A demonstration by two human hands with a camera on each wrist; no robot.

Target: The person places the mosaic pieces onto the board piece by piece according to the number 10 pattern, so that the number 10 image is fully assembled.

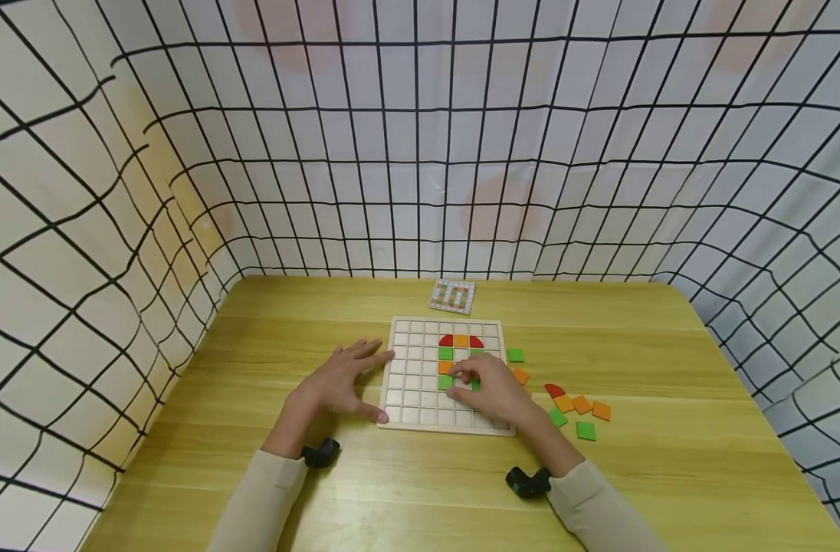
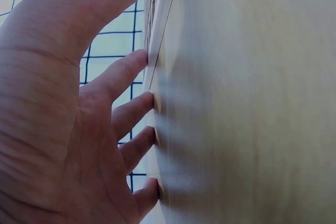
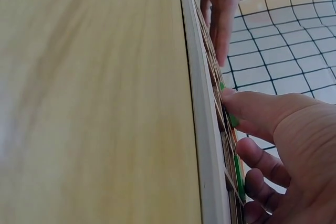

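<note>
A pale wooden grid board (image 1: 409, 395) lies on the table. My left hand (image 1: 340, 379) spreads its fingers at the left side, with thumb and a fingertip touching the board's edge. In the left wrist view the other fingertips rest on the table. My right hand (image 1: 490, 387) is over the board, its thumb and index finger pinching a green square tile (image 1: 445, 382) at a grid cell. Above that tile sit an orange tile (image 1: 444, 368), another green tile (image 1: 445, 353) and a red quarter-round piece (image 1: 447, 340). Part of the right column is hidden under the hand.
Loose pieces lie right of the board: a green tile (image 1: 515, 355), a red quarter-round piece (image 1: 554, 391), an orange tile (image 1: 602, 412) and several others. A printed pattern card (image 1: 452, 296) lies behind the board. Black netting (image 1: 454, 161) surrounds the table (image 1: 420, 491).
</note>
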